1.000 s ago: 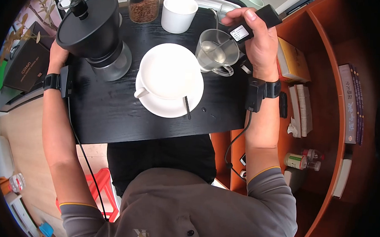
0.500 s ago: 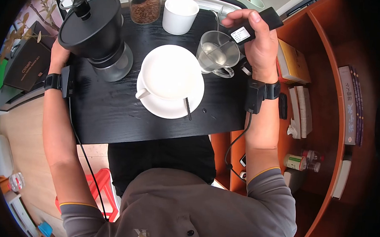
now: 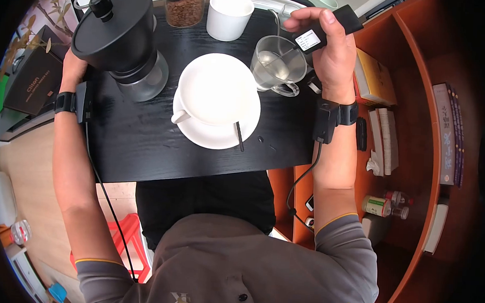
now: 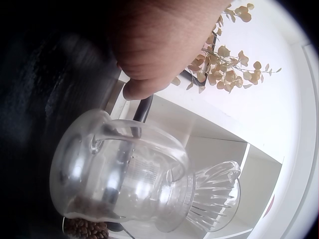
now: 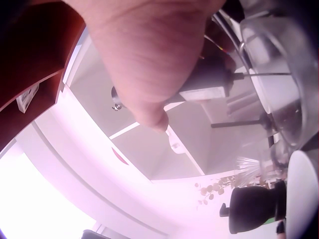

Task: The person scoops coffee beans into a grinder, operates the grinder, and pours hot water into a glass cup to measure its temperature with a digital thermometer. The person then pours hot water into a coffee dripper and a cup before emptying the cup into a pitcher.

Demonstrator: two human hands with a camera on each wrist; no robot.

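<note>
My right hand point(image 3: 336, 61) grips a black handheld milk frother point(image 3: 345, 23) with a white label. Its thin rod slants down into a clear glass cup point(image 3: 262, 76) with a little pale liquid in it. In the right wrist view the frother point(image 5: 212, 77) shows beyond the thumb. My left hand point(image 3: 74, 71) is at the table's left edge beside a black-topped coffee grinder point(image 3: 118, 32), which partly covers it; its fingers are hidden. A thumb point(image 4: 139, 89) shows in the left wrist view. A white cup point(image 3: 218, 91) on a white saucer point(image 3: 216, 140) stands mid-table, with a thin black handle over the saucer's rim.
Behind stand a white tumbler point(image 3: 230, 15) and a glass jar of coffee beans point(image 3: 185, 8). A glass pot point(image 4: 119, 169) and a fluted glass piece point(image 4: 217, 196) are at the back left. A wooden bookshelf point(image 3: 415, 159) borders the right side; a dark box point(image 3: 34, 80) is left.
The whole head view shifts only slightly. Both hands stay where they were, and the frother's rod remains in the glass cup.
</note>
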